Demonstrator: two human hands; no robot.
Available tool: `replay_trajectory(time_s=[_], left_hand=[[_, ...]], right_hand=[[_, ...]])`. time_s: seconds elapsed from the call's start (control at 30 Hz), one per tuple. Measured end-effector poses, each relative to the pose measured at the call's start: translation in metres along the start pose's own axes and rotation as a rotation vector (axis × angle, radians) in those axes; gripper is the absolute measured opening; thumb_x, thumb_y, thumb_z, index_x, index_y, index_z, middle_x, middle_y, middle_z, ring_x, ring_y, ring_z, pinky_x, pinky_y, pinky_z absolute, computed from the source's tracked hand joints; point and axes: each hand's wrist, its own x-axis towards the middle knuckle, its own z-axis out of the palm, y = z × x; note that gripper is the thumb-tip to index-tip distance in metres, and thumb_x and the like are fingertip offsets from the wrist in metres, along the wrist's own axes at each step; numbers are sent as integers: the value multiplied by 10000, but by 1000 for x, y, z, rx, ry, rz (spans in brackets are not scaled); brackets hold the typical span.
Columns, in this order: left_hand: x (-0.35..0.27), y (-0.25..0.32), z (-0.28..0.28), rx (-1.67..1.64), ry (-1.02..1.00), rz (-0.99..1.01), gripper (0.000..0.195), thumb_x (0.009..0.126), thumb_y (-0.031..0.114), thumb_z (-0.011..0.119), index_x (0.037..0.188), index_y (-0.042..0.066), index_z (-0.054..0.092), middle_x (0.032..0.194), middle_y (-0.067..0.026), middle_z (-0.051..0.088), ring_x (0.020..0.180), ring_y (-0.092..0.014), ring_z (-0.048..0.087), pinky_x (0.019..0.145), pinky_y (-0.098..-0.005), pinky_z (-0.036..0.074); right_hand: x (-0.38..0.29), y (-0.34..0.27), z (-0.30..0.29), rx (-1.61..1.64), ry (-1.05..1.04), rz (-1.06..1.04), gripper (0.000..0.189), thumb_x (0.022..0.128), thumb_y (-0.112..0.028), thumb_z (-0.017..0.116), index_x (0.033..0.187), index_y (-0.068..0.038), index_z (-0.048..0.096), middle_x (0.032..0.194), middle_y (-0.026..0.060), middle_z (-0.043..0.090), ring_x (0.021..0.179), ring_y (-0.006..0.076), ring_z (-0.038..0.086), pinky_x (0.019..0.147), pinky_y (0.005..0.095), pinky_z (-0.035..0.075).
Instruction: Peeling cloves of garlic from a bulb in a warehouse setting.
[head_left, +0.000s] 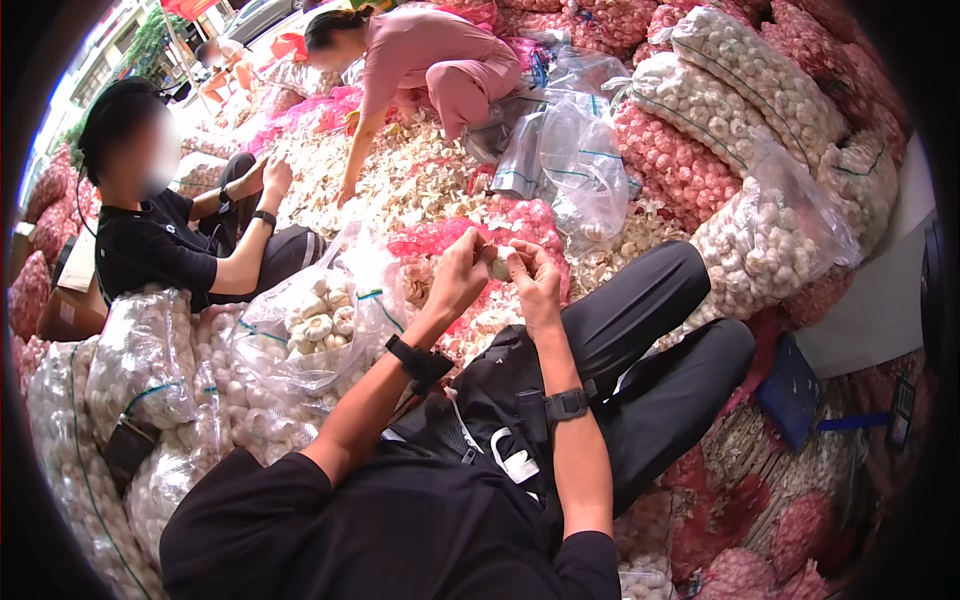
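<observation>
Both my hands meet in front of my lap around one garlic bulb. My left hand pinches at the bulb's left side with bent fingers. My right hand grips it from the right between thumb and fingers. Just beyond lies a pink mesh bag of garlic on a layer of dry garlic skins. To the left of my left forearm, an opened clear plastic bag holds pale, cleaned-looking garlic bulbs.
A person in black sits at the left; another in pink crouches ahead, reaching into the skins. Filled garlic bags are piled at the right. Empty plastic bags lie ahead. A blue scale-like object stands beyond my knees, right.
</observation>
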Motion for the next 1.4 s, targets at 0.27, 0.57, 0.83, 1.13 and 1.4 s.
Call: replay_trajectory(time_s=[0.27, 0.57, 0.83, 1.13, 1.4], left_hand=[[2, -8, 10, -527, -180, -378, 250, 1025, 236, 504, 917, 10, 489, 679, -19, 534, 542, -104, 500, 497, -280, 419], [-15, -6, 33, -605, -142, -157, 271, 1067, 234, 415, 1248, 45, 483, 1167, -76, 574, 1063, -112, 536, 923, -259, 436], [-19, 14, 25, -600, -58, -177, 373, 1059, 347, 374, 1239, 51, 512, 1037, -48, 579, 864, -89, 527, 736, -246, 462], [-5, 2, 18, -810, -116, -299, 412, 1059, 295, 359, 1086, 5, 650, 1015, -81, 677, 874, -142, 605, 815, -296, 489], [-6, -4, 6, -551, 9, -134, 319, 1067, 239, 404, 1069, 1, 616, 961, -80, 678, 868, -121, 620, 775, -258, 505]], right_hand=[[5, 2, -3, 290, -5, 74, 266, 1013, -156, 531, 1208, 21, 571, 1064, 79, 650, 912, 125, 635, 805, 264, 536], [0, 6, 1, 602, -97, 273, 297, 974, -161, 609, 1212, -34, 485, 1051, 48, 630, 937, 115, 643, 818, 246, 531], [-4, 0, -2, 413, -306, 275, 238, 1012, -279, 544, 1129, -81, 605, 1044, -2, 641, 941, 81, 622, 823, 256, 516], [-5, 2, 2, 303, -238, 174, 381, 995, -340, 568, 1217, -31, 579, 1042, 30, 639, 867, 102, 605, 781, 266, 497], [-8, -4, 7, 300, -133, 375, 374, 991, -240, 578, 1274, -51, 422, 1060, 85, 602, 882, 154, 626, 808, 292, 510]])
